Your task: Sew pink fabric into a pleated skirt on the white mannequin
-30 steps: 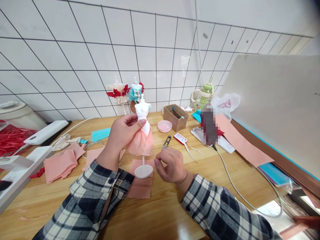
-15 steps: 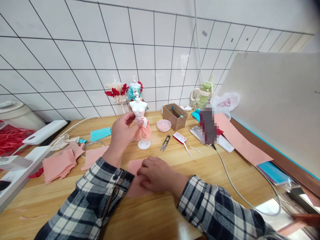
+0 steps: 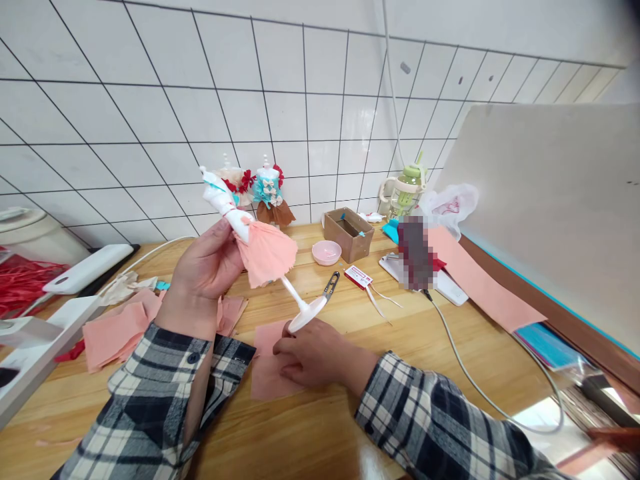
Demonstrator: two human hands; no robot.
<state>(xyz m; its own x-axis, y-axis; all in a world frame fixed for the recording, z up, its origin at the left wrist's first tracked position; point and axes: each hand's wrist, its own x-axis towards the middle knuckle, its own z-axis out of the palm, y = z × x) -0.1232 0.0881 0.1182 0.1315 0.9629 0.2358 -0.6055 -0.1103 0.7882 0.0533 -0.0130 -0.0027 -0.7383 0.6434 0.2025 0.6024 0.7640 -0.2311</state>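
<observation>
My left hand (image 3: 213, 257) is closed around the waist of a small white dress form (image 3: 219, 199), lifted off the table and tilted, its neck to the upper left. A peach crepe-paper skirt (image 3: 267, 253) flares from its waist, and a bit of blue shows at the shoulder. The form's white stand with its round base (image 3: 307, 315) slants down over my right hand (image 3: 315, 353). That hand lies on a folded peach sheet (image 3: 270, 381), fingers loosely curled and thumb apart from them. No object shows between its fingers.
Two decorated dress forms (image 3: 269, 190) stand against the tiled wall. Thread snips (image 3: 331, 285), a pink bowl (image 3: 327, 252), a brown box (image 3: 350, 235) and a small red-and-white packet (image 3: 359, 277) lie beyond my right hand. Peach sheets (image 3: 117, 333) are at left; a cable (image 3: 465, 357) loops at right.
My left hand has raised the dress form from the table and tipped it over to the left, bringing its base toward me. My right hand stays on the peach sheet.
</observation>
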